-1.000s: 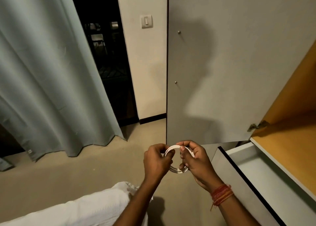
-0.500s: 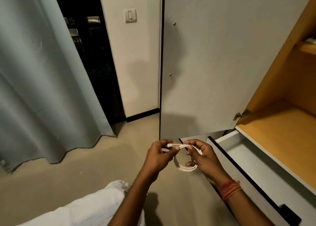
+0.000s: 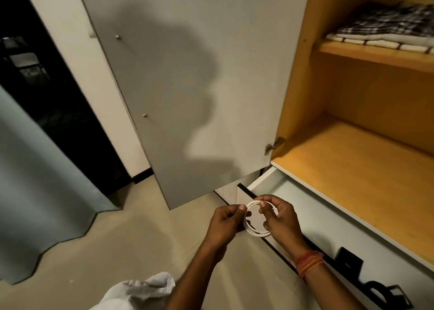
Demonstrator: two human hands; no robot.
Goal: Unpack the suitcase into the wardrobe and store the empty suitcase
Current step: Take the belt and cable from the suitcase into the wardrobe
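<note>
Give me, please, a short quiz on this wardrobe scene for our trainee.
1. True or false: the wardrobe drawer is pulled open.
2. What do the left hand and right hand hold together? A. a coiled white cable B. a hanger C. a sock
3. Fill in: the folded checked clothes lie on the ____ shelf.
Key: 1 true; 2 A; 3 upper.

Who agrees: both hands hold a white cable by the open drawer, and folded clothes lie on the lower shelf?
Wrong shelf: the head view shows the clothes on the upper shelf. Left hand and right hand do hold the cable by the drawer.
</note>
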